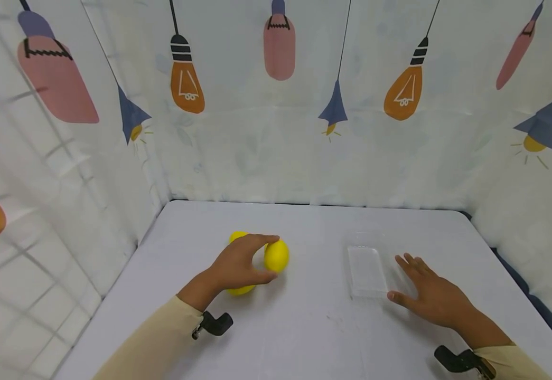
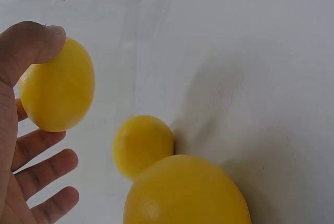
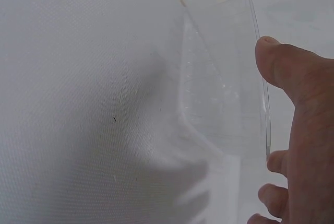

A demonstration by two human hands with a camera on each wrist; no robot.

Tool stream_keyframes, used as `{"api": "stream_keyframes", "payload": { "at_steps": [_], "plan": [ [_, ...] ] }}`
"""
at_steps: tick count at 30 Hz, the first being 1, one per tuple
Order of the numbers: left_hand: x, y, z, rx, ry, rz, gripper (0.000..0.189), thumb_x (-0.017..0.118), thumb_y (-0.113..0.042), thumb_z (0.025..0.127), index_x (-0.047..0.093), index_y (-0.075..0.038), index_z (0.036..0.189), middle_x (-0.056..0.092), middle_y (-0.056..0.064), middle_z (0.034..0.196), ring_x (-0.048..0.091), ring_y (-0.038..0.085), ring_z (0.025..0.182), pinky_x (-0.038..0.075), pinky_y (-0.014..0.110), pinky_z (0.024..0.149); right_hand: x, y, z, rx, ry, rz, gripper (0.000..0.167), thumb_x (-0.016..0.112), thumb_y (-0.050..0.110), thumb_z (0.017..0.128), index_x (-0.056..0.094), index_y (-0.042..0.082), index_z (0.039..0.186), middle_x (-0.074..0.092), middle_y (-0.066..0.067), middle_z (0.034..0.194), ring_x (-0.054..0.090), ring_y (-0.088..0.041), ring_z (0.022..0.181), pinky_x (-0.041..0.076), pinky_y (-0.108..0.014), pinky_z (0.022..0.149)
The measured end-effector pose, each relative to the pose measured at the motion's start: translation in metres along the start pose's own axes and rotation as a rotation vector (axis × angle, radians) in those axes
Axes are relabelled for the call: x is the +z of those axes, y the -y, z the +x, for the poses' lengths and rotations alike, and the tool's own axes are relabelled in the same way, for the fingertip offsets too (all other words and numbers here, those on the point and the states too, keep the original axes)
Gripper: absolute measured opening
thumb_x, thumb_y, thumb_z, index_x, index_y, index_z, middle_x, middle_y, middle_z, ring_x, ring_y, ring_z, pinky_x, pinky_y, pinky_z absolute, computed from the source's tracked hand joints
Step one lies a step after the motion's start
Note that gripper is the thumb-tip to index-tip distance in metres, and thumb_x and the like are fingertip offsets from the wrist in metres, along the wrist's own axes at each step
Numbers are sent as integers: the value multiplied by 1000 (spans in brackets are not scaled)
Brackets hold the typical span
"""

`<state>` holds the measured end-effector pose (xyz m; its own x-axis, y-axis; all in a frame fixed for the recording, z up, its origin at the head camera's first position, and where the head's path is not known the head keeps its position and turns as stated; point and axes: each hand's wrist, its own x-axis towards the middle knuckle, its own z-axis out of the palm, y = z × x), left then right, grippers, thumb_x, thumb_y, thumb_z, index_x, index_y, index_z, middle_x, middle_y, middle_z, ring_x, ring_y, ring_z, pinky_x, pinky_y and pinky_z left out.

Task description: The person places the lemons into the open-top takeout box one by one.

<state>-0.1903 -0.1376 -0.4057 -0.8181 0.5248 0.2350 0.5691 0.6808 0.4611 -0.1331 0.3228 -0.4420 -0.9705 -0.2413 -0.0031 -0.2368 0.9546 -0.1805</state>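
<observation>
Nearest, our right hand (image 1: pixel 430 295) spreads, empty, just right of a clear box (image 1: pixel 367 272); we cannot tell whether they touch. The box runs lengthwise near to far. Slightly farther, our left hand (image 1: pixel 239 263) pinches a yellow ball (image 1: pixel 277 256) well left of it.

A left hand (image 2: pixel 26 145) pinches one yellow ball (image 2: pixel 65 91); two more yellow balls (image 2: pixel 143 145) rest nearby on a white surface (image 2: pixel 282 78).
</observation>
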Motion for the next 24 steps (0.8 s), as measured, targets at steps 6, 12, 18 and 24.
{"api": "stream_keyframes", "payload": {
  "at_steps": [6,12,18,24],
  "plan": [
    [7,-5,7,42,-22,2,79,89,-46,76,59,-21,145,60,-8,141,55,18,130,44,41,110,2,-1,0,2,-6,-2,101,58,75,89,36,5,158,34,-26,159,31,-51,143,50,-70,87],
    [12,-11,14,74,-48,19,78,88,-49,76,61,-20,143,63,-7,137,56,18,126,46,39,107,1,0,-1,1,-8,-10,100,58,75,89,36,5,158,35,-26,159,32,-51,143,50,-70,86],
    [18,-17,21,80,-45,19,78,87,-50,77,59,-22,145,62,-9,138,55,16,127,44,37,108,-1,1,0,-6,-8,-12,98,60,72,90,37,5,157,35,-26,159,33,-51,143,51,-69,85],
    [25,-25,28,73,-36,13,77,85,-52,78,59,-23,145,61,-10,138,54,15,126,44,37,108,-3,3,-1,-2,-2,-13,98,61,72,90,37,4,157,36,-27,158,33,-51,142,50,-70,86]
  ]
}}
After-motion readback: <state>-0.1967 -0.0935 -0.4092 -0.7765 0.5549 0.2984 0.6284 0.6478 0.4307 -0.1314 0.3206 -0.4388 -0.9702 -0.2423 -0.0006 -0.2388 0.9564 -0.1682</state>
